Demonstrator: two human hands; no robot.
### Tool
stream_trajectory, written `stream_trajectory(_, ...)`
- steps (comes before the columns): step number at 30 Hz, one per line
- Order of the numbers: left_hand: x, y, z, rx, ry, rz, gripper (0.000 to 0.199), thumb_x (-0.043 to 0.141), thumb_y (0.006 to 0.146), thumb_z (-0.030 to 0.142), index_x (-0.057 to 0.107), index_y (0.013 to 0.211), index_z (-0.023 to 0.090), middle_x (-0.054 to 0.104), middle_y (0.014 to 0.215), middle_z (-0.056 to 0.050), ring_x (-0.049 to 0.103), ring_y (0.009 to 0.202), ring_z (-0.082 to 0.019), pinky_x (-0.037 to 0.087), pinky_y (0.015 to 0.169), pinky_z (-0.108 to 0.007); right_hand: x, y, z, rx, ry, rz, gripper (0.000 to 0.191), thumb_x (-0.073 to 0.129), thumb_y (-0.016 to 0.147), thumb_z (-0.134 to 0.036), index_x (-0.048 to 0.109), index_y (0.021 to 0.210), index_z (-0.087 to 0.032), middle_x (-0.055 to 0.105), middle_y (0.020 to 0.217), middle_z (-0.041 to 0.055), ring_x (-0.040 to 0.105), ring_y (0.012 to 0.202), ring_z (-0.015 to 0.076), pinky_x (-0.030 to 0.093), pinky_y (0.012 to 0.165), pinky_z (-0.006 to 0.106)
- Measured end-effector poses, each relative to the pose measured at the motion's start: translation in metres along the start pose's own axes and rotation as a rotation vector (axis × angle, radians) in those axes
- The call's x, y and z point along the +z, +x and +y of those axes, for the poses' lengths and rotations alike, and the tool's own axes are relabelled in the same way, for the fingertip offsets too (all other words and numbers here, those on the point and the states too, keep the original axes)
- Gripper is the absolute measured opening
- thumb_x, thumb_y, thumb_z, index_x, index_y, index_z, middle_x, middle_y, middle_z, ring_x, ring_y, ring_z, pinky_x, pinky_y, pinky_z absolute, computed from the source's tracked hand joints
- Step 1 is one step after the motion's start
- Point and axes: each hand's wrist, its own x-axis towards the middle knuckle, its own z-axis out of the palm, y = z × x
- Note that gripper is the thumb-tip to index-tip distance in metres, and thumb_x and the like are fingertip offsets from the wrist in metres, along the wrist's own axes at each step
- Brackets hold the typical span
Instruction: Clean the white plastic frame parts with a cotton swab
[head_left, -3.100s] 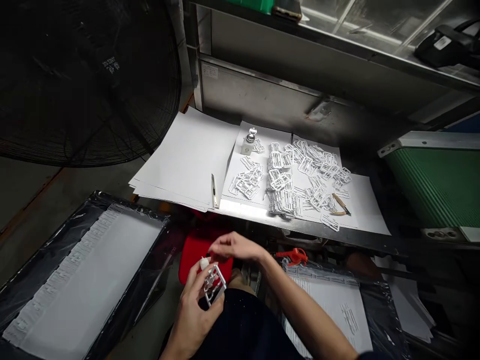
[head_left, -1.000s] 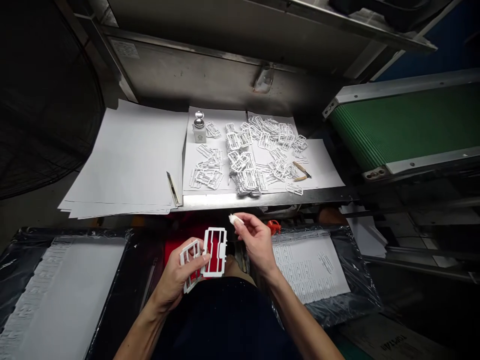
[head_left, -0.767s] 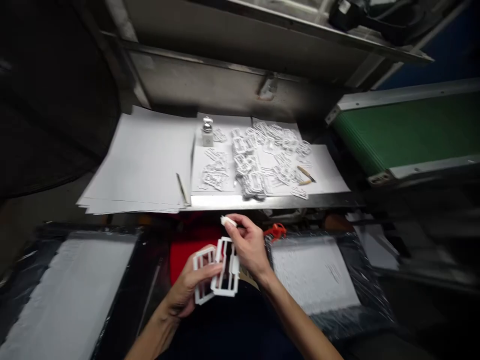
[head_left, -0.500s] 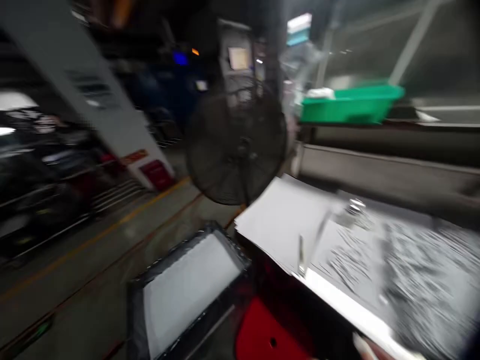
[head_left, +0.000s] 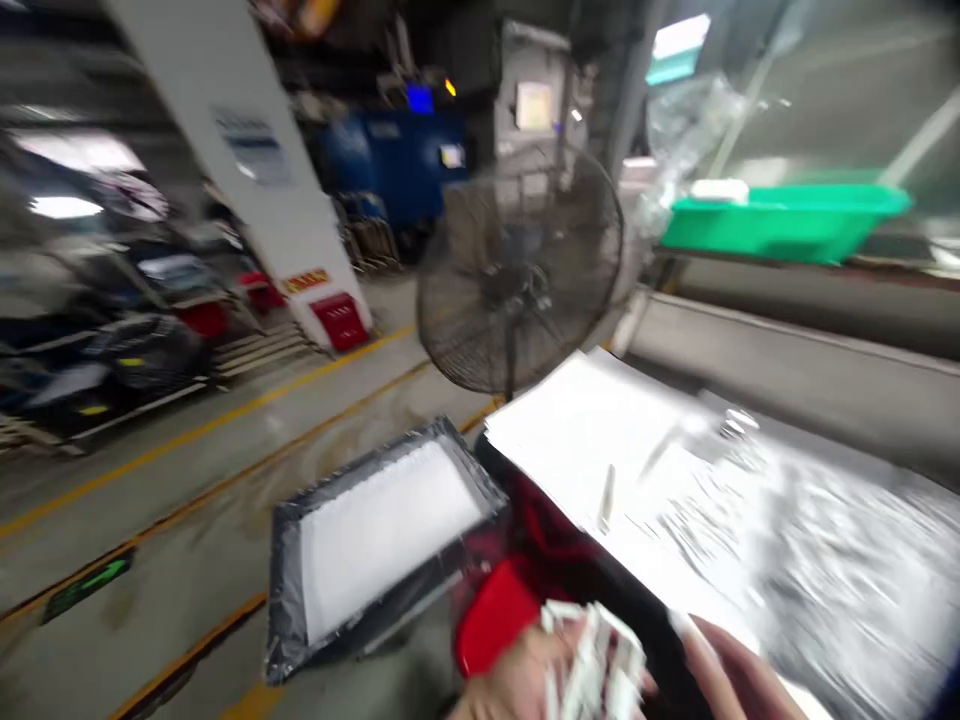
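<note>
At the bottom of the view my left hand (head_left: pixel 514 672) is closed around several small white frame-like plastic pieces (head_left: pixel 596 665), bunched together. To its right, by the table's front edge, my right hand (head_left: pixel 731 665) has its fingers stretched out, and one fingertip looks white. Nothing shows in that hand, though its lower part is cut off by the frame. Beyond it, the table (head_left: pixel 570 425) is covered with white sheets. Many small grey-white parts (head_left: pixel 855 560) are spread on its right side, blurred. A slim tool (head_left: pixel 607 498) lies near the front edge.
A red stool seat (head_left: pixel 491 615) is below the left hand. Left of the table stands a black-lined box (head_left: pixel 285 575) with a white sheet inside. A large floor fan (head_left: pixel 517 285) stands behind. One green bin (head_left: pixel 780 225) rests on a shelf at right.
The view has swung left and become sharper. My left hand with the white plastic pieces has come into view at the bottom, and more of my right hand shows.
</note>
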Motion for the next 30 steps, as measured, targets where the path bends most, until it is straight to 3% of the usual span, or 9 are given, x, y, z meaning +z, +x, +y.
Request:
stream_trajectory(1,0.005,-0.006,-0.010,-0.115,-0.005,0.053,0.047,0.047,0.086,0.045,0.065,0.099,0.004,0.065,0.096,-0.019,0.065,0.072,-0.021,0.052,0.062,-0.028,-0.013,-0.016,0.000,0.053,-0.048,0.007,0.045,0.060,0.065,-0.063,0.068,0.094,-0.030,0.069,0.083,0.0026,0.065,0.076,0.0238,0.054,0.059,0.030)
stream_trajectory(4,0.011,-0.014,-0.014,-0.157,0.023,0.165,0.038,0.047,0.088,0.037,0.062,0.106,0.007,0.065,0.101,-0.016,0.065,0.076,-0.022,0.054,0.061,-0.029,-0.028,-0.040,-0.005,0.100,0.097,-0.094,0.032,0.062,0.075,-0.047,0.065,0.096,-0.023,0.067,0.092,0.0015,0.062,0.083,0.0168,0.051,0.076,0.025)
stream_trajectory(6,0.008,-0.007,-0.008,-0.279,0.025,0.201,0.035,0.047,0.089,0.035,0.063,0.105,0.008,0.066,0.098,-0.016,0.065,0.078,-0.022,0.055,0.063,-0.029,-0.029,-0.039,-0.002,0.099,0.176,-0.093,0.026,0.061,0.079,-0.040,0.063,0.097,-0.022,0.066,0.092,0.0012,0.060,0.082,0.0141,0.049,0.075,0.023)
stream_trajectory(10,0.006,0.006,-0.011,-0.379,0.075,0.274,0.027,0.048,0.089,0.027,0.065,0.100,0.011,0.068,0.090,-0.012,0.066,0.076,-0.021,0.056,0.064,-0.027,-0.031,-0.040,0.003,0.058,0.141,-0.102,0.019,0.057,0.083,-0.034,0.063,0.094,-0.020,0.063,0.086,0.0016,0.056,0.072,0.0110,0.045,0.065,0.023)
stream_trajectory(15,0.014,0.012,-0.024,-0.446,0.093,0.347,0.025,0.044,0.090,0.020,0.067,0.096,0.011,0.069,0.085,-0.010,0.066,0.078,-0.021,0.056,0.069,-0.029,-0.028,-0.047,-0.003,-0.106,0.030,-0.180,0.019,0.052,0.086,-0.028,0.062,0.098,-0.018,0.061,0.090,0.0039,0.056,0.080,0.0115,0.046,0.073,0.024)
stream_trajectory(18,0.016,0.018,-0.026,-0.457,0.112,0.343,0.025,0.044,0.090,0.018,0.066,0.099,0.010,0.068,0.090,-0.011,0.065,0.084,-0.021,0.055,0.076,-0.031,-0.031,-0.048,0.000,-0.160,-0.081,-0.213,0.019,0.050,0.087,-0.027,0.061,0.099,-0.018,0.059,0.090,0.0046,0.055,0.080,0.0120,0.046,0.073,0.024)
stream_trajectory(24,0.017,0.026,-0.023,-0.529,0.171,0.198,0.030,0.044,0.091,0.026,0.063,0.107,0.010,0.063,0.107,-0.017,0.064,0.088,-0.026,0.056,0.068,-0.031,-0.059,-0.055,0.017,0.032,-0.140,-0.143,0.012,0.053,0.084,-0.023,0.061,0.091,-0.018,0.057,0.081,0.0015,0.052,0.070,0.0100,0.042,0.064,0.023)
stream_trajectory(30,0.021,0.029,-0.025,-0.533,0.196,0.207,0.031,0.042,0.091,0.025,0.063,0.105,0.008,0.063,0.105,-0.017,0.064,0.086,-0.024,0.055,0.070,-0.029,-0.063,-0.060,0.018,0.073,-0.089,-0.102,0.013,0.054,0.085,-0.024,0.062,0.093,-0.018,0.058,0.083,0.0013,0.051,0.070,0.0093,0.042,0.065,0.023)
